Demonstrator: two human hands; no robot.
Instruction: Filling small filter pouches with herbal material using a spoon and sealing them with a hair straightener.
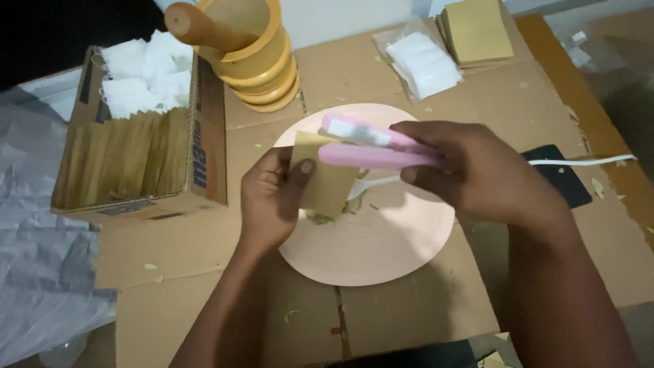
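Pouch [325, 178] pinched in the left hand [272, 197], its top edge caught in the pink sealer [378, 146] that the right hand [477, 170] squeezes.

Fingers and thumb of the left hand are pressed flat on the pouch, held upright over the pink plate [381, 252]; the right fingers are wrapped around the sealer — clamped across the pouch mouth. For a clean seal, the edge is best kept level and taut, with even pressure along the whole mouth — no creases let in.
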